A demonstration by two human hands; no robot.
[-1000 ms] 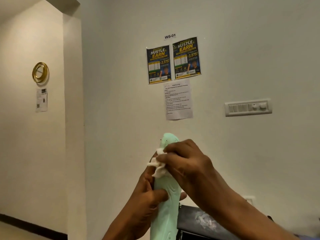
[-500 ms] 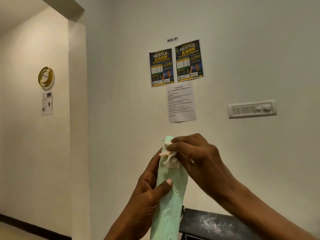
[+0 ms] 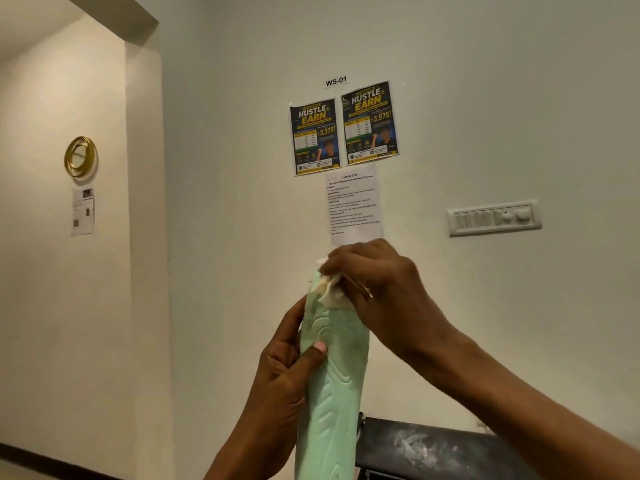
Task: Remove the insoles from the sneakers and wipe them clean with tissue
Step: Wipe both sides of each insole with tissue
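Holds a long mint-green foam insole (image 3: 332, 393) upright before a cream wall, ridged face toward the camera, lower end cut off by the frame's bottom edge. Grips it at mid-length with the left hand (image 3: 280, 372), fingers curled behind the insole's left edge, thumb pressed flat on the face. Pinches a crumpled white tissue (image 3: 330, 294) in the curled fingers of the right hand (image 3: 381, 289) and presses it against the insole's top end, tissue touching foam. Keeps both hands clamped, neither one free.

On the wall above the insole: two dark "Hustle & Earn" posters (image 3: 313, 136), a white printed sheet (image 3: 355, 206). Right of the insole: a white switch panel (image 3: 493, 218). Far left: a gold ring ornament (image 3: 80, 156). Low, right of the insole: a dark counter (image 3: 433, 448) with whitish smears.
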